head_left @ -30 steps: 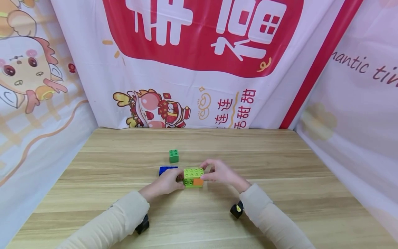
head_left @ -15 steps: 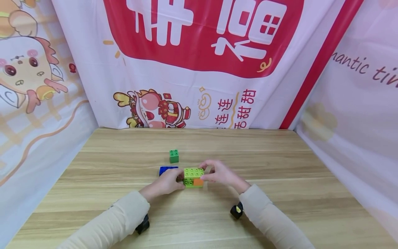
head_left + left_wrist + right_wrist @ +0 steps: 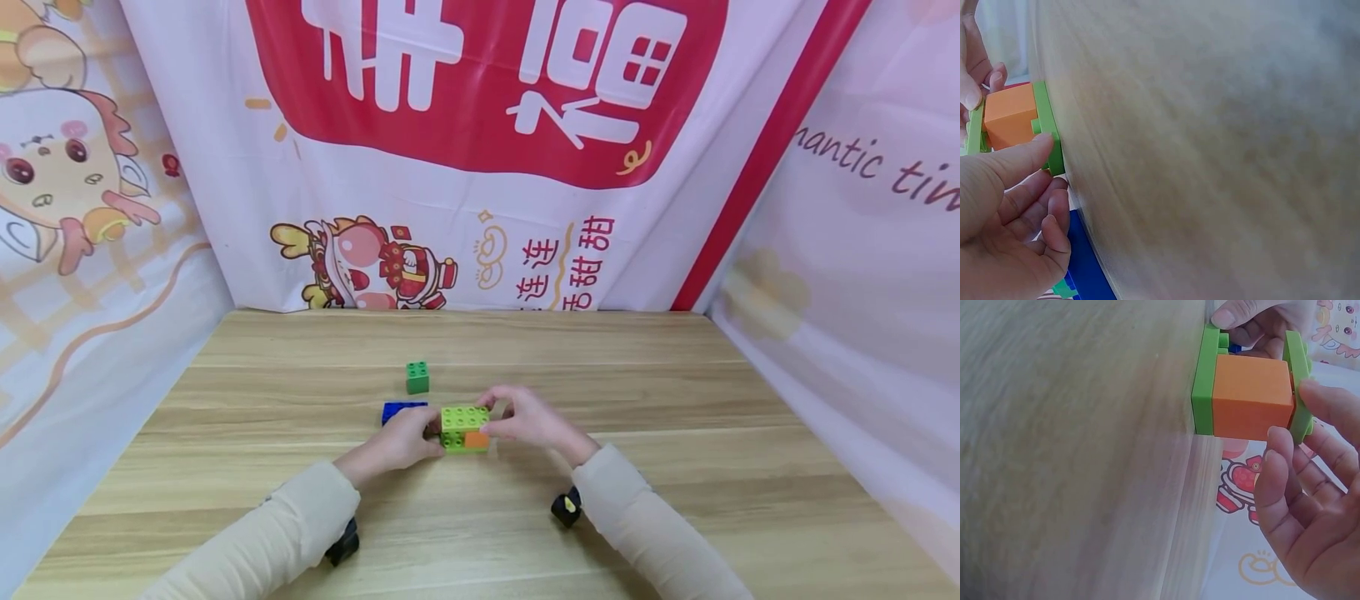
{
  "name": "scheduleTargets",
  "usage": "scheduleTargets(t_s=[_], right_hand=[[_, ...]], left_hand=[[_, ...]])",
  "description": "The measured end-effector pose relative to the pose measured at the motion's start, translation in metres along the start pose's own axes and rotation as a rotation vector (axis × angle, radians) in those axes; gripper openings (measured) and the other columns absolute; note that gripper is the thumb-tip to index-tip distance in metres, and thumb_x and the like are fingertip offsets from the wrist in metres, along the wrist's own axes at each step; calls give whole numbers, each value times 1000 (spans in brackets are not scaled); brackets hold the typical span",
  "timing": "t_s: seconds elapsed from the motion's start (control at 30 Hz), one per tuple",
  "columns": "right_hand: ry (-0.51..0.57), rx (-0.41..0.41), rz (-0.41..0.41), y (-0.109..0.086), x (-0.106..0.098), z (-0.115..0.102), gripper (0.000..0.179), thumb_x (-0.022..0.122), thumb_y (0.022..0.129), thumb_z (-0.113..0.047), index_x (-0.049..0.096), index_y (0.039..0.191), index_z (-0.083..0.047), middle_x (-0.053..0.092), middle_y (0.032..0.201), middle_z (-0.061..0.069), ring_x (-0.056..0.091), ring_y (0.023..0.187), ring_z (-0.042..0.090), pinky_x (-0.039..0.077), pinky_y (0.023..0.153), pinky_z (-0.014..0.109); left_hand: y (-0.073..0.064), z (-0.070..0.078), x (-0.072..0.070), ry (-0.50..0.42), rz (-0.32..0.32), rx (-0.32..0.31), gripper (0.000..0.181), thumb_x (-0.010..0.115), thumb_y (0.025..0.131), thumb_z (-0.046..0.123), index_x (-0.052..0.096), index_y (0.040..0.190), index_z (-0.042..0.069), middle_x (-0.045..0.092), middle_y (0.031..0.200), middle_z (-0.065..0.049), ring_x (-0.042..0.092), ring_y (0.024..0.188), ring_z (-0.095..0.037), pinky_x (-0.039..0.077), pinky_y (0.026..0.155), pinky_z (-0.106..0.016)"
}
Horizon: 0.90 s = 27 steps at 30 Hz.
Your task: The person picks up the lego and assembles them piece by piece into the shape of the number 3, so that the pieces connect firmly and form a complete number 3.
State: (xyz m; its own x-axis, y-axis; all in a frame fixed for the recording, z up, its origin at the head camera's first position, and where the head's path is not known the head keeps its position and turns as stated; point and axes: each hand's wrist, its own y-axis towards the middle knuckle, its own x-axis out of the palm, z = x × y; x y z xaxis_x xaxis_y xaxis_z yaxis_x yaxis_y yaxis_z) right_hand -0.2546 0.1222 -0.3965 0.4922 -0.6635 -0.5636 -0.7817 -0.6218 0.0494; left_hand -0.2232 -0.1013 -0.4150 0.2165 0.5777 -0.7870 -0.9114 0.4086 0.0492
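Note:
A small stack of toy building bricks stands on the table between the hands: a light green lower plate (image 3: 1205, 394), an orange brick (image 3: 1252, 394) on its right part and a light green upper plate (image 3: 465, 418) on top. My left hand (image 3: 405, 436) pinches the left end of the lower plate, thumb at its near edge in the left wrist view. With thumb and fingers, my right hand (image 3: 525, 419) grips the right end of the upper plate. In the right wrist view the upper plate overhangs the gap left of the orange brick.
A blue brick (image 3: 403, 409) lies just behind the left hand, partly covered by it. Farther back stands a green brick (image 3: 417, 377). Printed cloths hang behind the wooden table (image 3: 600, 358) and along both sides. A black wrist device (image 3: 567, 507) shows by the right sleeve.

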Motion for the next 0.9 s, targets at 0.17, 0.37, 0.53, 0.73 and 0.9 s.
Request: scheduleTargets(t_s=[0.17,0.37,0.53,0.73,0.9], right_hand=[[-22,-20,-1,-1,0,-3,29,70,79,-4,62,106,-8,55,97,3,57,61,18,51,56,35],[-61,-8,-6,-1,-1,-5,29,70,79,-8,62,106,-11,55,96,0,55,61,15,49,56,30],[-89,-18,-13,0,-1,-6,28,70,78,-8,62,105,-11,55,95,0,53,58,13,48,54,28],[-105,-40,-16,1,-1,-8,26,70,78,-6,63,103,-8,55,93,3,53,59,13,48,54,28],[-143,-21,-16,1,0,-9,27,69,79,-7,62,105,-8,54,95,1,56,64,12,50,58,27]], left_hand=[[0,0,0,-1,-4,7,21,77,73,6,60,86,7,58,82,-3,53,75,-17,44,66,-32],[0,0,0,-1,-1,0,21,77,73,6,60,86,7,58,81,-2,53,76,-17,44,67,-32],[1,-2,0,-4,2,-3,21,76,74,6,60,86,7,58,81,-3,52,74,-15,44,66,-32],[2,-2,0,-4,8,1,21,77,73,6,60,85,7,58,81,-3,52,73,-15,44,65,-32],[1,-1,0,5,7,7,21,77,73,6,60,85,7,59,81,-3,53,74,-16,45,65,-32]])
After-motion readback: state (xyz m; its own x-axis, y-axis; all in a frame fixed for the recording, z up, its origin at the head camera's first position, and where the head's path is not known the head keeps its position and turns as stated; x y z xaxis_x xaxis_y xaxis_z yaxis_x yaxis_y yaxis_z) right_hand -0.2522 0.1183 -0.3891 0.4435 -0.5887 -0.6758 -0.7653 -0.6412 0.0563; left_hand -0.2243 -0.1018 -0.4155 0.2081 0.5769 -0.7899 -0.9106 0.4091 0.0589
